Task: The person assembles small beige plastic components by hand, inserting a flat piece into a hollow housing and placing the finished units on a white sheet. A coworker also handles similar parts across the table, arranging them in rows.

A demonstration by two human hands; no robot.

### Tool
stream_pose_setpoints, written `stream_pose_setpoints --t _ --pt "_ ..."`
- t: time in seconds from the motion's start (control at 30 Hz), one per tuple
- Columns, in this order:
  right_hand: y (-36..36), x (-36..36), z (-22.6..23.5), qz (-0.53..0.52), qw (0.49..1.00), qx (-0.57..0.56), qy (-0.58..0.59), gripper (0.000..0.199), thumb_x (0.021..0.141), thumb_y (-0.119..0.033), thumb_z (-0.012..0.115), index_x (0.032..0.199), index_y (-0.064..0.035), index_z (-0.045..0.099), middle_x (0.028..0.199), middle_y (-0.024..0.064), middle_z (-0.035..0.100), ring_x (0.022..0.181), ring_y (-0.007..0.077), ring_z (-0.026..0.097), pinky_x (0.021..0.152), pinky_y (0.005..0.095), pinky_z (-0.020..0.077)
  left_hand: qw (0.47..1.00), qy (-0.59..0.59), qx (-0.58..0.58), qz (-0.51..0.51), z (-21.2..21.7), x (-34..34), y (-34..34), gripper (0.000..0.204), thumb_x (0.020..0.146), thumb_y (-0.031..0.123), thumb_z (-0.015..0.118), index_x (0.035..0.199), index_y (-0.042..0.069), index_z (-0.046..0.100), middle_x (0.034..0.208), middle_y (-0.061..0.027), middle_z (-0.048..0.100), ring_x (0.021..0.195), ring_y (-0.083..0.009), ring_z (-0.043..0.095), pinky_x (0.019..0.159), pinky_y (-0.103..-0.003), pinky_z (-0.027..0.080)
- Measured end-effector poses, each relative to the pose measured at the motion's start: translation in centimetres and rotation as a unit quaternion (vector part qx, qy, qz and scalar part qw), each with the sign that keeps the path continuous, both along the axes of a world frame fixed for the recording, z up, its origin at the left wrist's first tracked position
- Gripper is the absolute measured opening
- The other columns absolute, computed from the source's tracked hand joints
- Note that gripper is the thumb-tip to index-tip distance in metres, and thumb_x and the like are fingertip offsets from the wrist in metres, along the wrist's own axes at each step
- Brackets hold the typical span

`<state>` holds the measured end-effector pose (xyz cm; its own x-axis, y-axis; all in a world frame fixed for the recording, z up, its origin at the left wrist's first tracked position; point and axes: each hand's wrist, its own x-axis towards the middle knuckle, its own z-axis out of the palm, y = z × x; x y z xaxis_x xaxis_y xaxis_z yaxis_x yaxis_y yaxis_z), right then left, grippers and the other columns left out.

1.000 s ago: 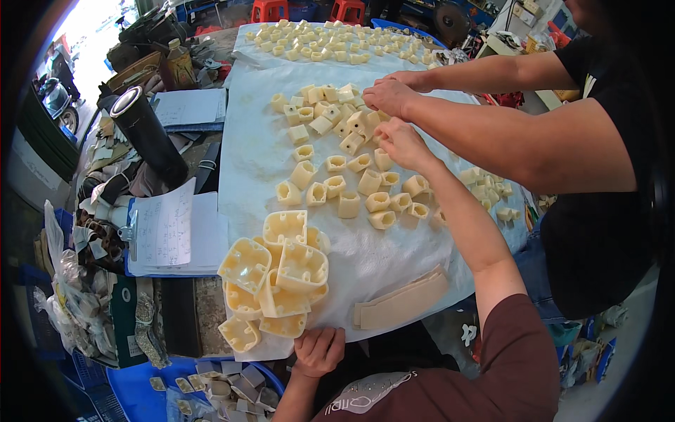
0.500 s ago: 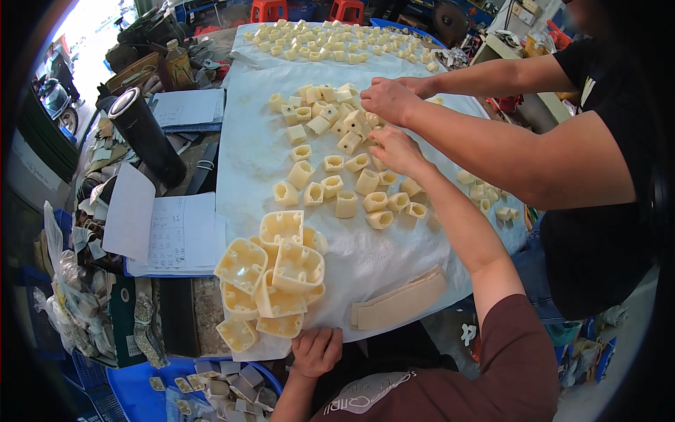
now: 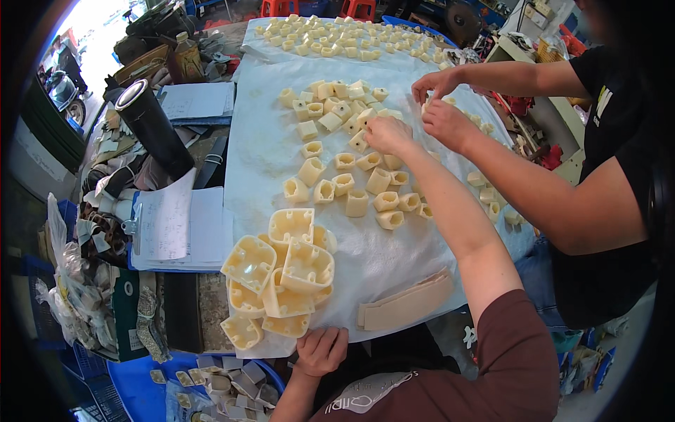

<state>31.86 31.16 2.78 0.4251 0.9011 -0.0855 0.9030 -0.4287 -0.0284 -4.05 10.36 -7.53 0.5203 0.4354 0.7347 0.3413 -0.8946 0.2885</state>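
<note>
My right hand (image 3: 389,135) reaches into a heap of small cream plastic pieces (image 3: 331,121). Its fingers are drawn together at the heap's right side, and whatever they pinch is hidden. Loosely curled, my left hand (image 3: 322,350) rests at the near edge of the table, just below several larger cream plastic shells (image 3: 307,266) with open, ribbed insides; nothing shows in it. More small hollow pieces (image 3: 356,204) lie scattered between the heap and the shells.
A co-worker's hands (image 3: 444,112) hold a small piece at the right. Flat beige strips (image 3: 408,301) lie near the front edge. Along the left stand a black flask (image 3: 156,130) and a clipboard with papers (image 3: 205,228). Below is a blue tub (image 3: 140,383) of scraps.
The co-worker's hands have drawn away from the heap to the right. My right hand has closed in at the heap, its fingers now more gathered. My left hand stays at the table edge.
</note>
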Motion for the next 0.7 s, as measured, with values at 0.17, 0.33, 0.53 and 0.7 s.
stream_pose_setpoints --t 0.17,0.33,0.53,0.7 --pt "1.1 -0.1 0.0 -0.008 0.999 -0.024 0.033 0.024 0.076 -0.028 0.061 0.091 -0.0101 0.065 0.096 0.0106 0.067 0.096 0.0285 0.062 0.079 0.0426 0.0486 1.0 0.006 -0.004 -0.002 0.1 -0.1 0.0 0.025 0.062 0.005 0.068 0.086 0.014 0.065 0.083 0.0016 0.057 0.073 -0.0176 0.053 0.069 -0.034 0.04" --pt "1.3 -0.2 -0.5 -0.016 0.999 -0.002 0.049 0.022 0.077 -0.027 0.061 0.092 -0.0118 0.065 0.1 0.0098 0.066 0.096 0.0289 0.062 0.078 0.0432 0.0484 1.0 0.009 -0.005 -0.001 0.1 -0.1 0.0 0.026 0.062 0.005 0.068 0.087 0.015 0.064 0.083 0.0019 0.057 0.073 -0.0174 0.053 0.07 -0.034 0.04" --pt "0.9 -1.0 -0.1 -0.02 0.999 -0.018 -0.036 0.021 0.079 -0.028 0.062 0.094 -0.014 0.066 0.102 0.0104 0.066 0.098 0.029 0.062 0.079 0.0429 0.0488 1.0 0.007 -0.006 -0.008 0.1 -0.1 0.1 0.024 0.063 0.006 0.068 0.085 0.014 0.065 0.082 0.0016 0.057 0.073 -0.0174 0.053 0.07 -0.034 0.04" --pt "1.5 -1.5 0.9 -0.025 0.996 -0.063 -0.052 0.024 0.078 -0.032 0.065 0.095 -0.0145 0.066 0.102 0.0099 0.066 0.099 0.0278 0.062 0.079 0.041 0.0493 1.0 0.01 0.0 -0.004 0.3 -0.2 0.2 0.022 0.063 0.007 0.068 0.084 0.014 0.065 0.082 0.0016 0.057 0.073 -0.0171 0.053 0.07 -0.033 0.04"
